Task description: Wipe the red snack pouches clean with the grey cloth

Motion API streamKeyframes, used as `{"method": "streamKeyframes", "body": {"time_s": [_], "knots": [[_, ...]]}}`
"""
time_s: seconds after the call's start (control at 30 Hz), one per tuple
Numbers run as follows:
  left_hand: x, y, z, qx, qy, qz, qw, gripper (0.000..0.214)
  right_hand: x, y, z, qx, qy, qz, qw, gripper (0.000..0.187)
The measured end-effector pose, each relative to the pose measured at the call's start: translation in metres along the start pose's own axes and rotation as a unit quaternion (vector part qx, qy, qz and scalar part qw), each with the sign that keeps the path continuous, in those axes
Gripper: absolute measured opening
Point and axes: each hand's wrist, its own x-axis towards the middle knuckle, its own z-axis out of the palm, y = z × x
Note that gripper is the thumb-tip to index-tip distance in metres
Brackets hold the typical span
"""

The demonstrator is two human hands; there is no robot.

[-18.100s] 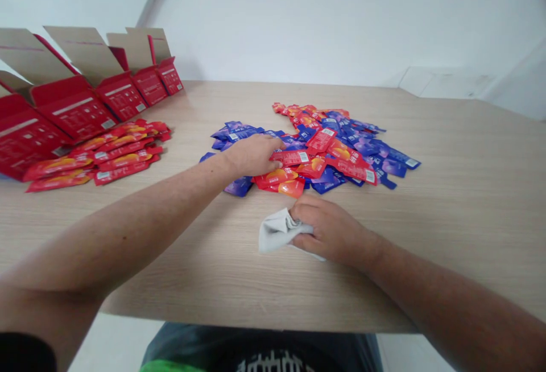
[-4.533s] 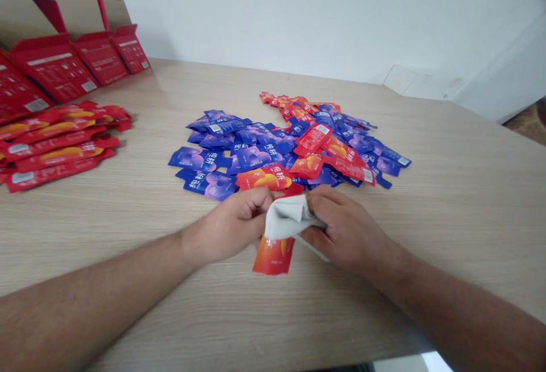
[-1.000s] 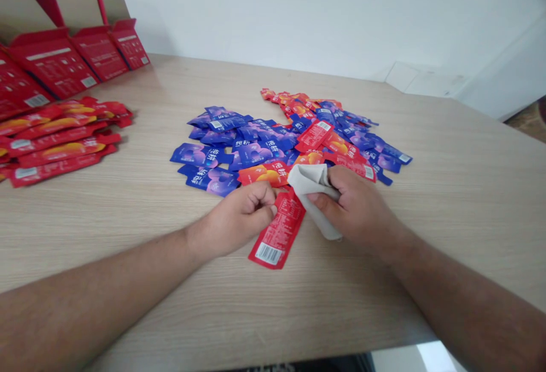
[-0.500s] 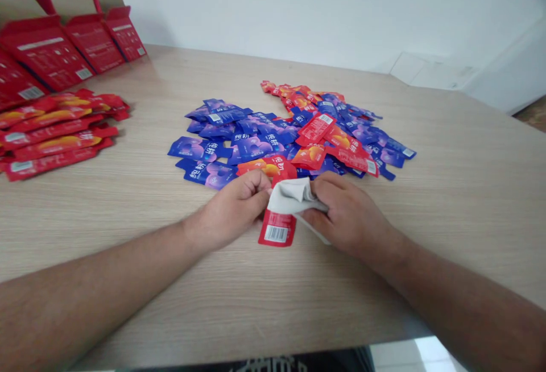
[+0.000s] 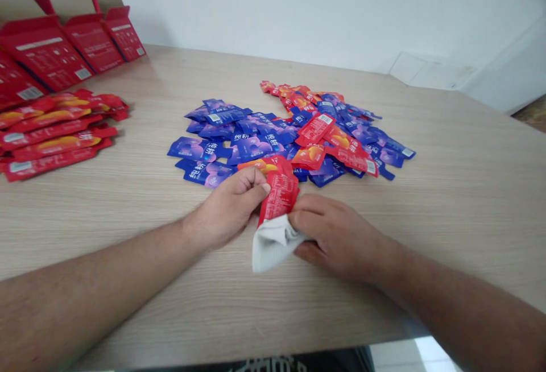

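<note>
Closed on the left edge of a red pouch is my left hand, its thumb pressed on the printed back. My right hand grips a folded white cloth, which lies over the pouch's lower end and hides the barcode there. Just beyond the hands is a spread heap of blue pouches with purple fruit pictures. Among them lie red pouches with orange fruit pictures. One of these touches or sits behind the held pouch.
On the left, stacked red pouches lie in rows on the wooden table. Behind them stand red cardboard boxes with raised flaps. A white wall closes off the table's back edge.
My right hand has drawn the white cloth down toward me along the pouch. The pouch's printed upper part now shows and its barcode end is covered. My left hand has barely moved.
</note>
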Motion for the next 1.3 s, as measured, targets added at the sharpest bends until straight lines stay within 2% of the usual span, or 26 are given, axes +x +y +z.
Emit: {"method": "streamKeyframes", "body": {"time_s": [0.1, 0.23, 0.33, 0.4, 0.47, 0.57, 0.63, 0.77, 0.93, 1.07, 1.2, 1.3], "knots": [[-0.001, 0.002, 0.002, -0.014, 0.004, -0.004, 1.0, 0.019, 0.001, 0.004, -0.001, 0.002, -0.005, -0.008, 1.0, 0.007], [-0.001, 0.004, 0.005, -0.047, 0.025, -0.016, 0.998, 0.016, 0.003, 0.016, -0.002, -0.018, 0.059, 0.077, 0.995, 0.015], [-0.001, 0.003, 0.004, -0.037, 0.03, -0.007, 0.999, 0.016, 0.002, 0.012, 0.0, -0.002, 0.033, 0.056, 0.998, 0.014], [-0.001, 0.002, 0.001, 0.013, 0.007, 0.019, 1.0, 0.016, 0.002, 0.007, 0.001, 0.013, 0.0, 0.023, 1.0, 0.01], [-0.001, 0.002, -0.003, 0.09, -0.038, 0.057, 0.994, 0.016, 0.001, 0.006, 0.0, 0.012, 0.01, 0.031, 0.999, 0.009], [-0.003, 0.003, -0.008, 0.17, -0.11, 0.1, 0.974, 0.016, 0.002, 0.015, -0.005, -0.012, 0.106, 0.105, 0.989, 0.017], [-0.005, 0.005, -0.009, 0.192, -0.138, 0.108, 0.966, 0.017, 0.003, 0.021, -0.008, -0.016, 0.149, 0.126, 0.981, 0.022], [-0.006, 0.008, -0.008, 0.226, -0.153, 0.123, 0.954, 0.016, 0.004, 0.025, -0.011, -0.014, 0.112, 0.092, 0.989, 0.026], [-0.007, 0.009, -0.005, 0.183, -0.167, 0.115, 0.962, 0.017, 0.004, 0.026, -0.013, -0.014, 0.165, 0.17, 0.971, 0.03], [-0.009, 0.009, -0.005, 0.207, -0.157, 0.112, 0.959, 0.018, 0.005, 0.027, -0.014, -0.008, 0.138, 0.132, 0.982, 0.031], [-0.008, 0.007, -0.007, 0.186, -0.164, 0.107, 0.963, 0.018, 0.005, 0.028, -0.014, -0.005, 0.157, 0.176, 0.972, 0.03], [-0.008, 0.007, -0.007, 0.217, -0.16, 0.112, 0.956, 0.017, 0.005, 0.028, -0.014, -0.008, 0.142, 0.138, 0.98, 0.032]]}}
